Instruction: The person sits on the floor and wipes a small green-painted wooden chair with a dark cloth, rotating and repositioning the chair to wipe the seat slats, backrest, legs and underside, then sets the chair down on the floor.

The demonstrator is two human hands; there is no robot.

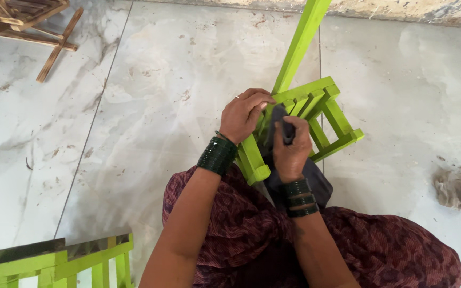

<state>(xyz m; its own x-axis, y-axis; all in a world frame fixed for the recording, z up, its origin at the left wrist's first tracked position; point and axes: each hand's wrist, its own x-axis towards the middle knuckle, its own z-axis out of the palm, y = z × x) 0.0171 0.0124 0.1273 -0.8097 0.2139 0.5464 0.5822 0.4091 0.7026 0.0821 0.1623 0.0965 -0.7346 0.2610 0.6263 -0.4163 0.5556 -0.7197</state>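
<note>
A green slatted wooden frame (316, 114), already fully painted as far as can be seen, is propped on the marble floor (161, 80) against the lap, steadied by the left hand (244, 114) gripping its rail, while a dark cloth (284, 125), clenched in the right hand (292, 149), is pressed against its slats.

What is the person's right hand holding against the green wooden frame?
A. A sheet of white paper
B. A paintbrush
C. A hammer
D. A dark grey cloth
D: the right hand grips a dark grey cloth bunched against the slats of the green wooden frame, while the left hand steadies the frame from the other side.
</note>
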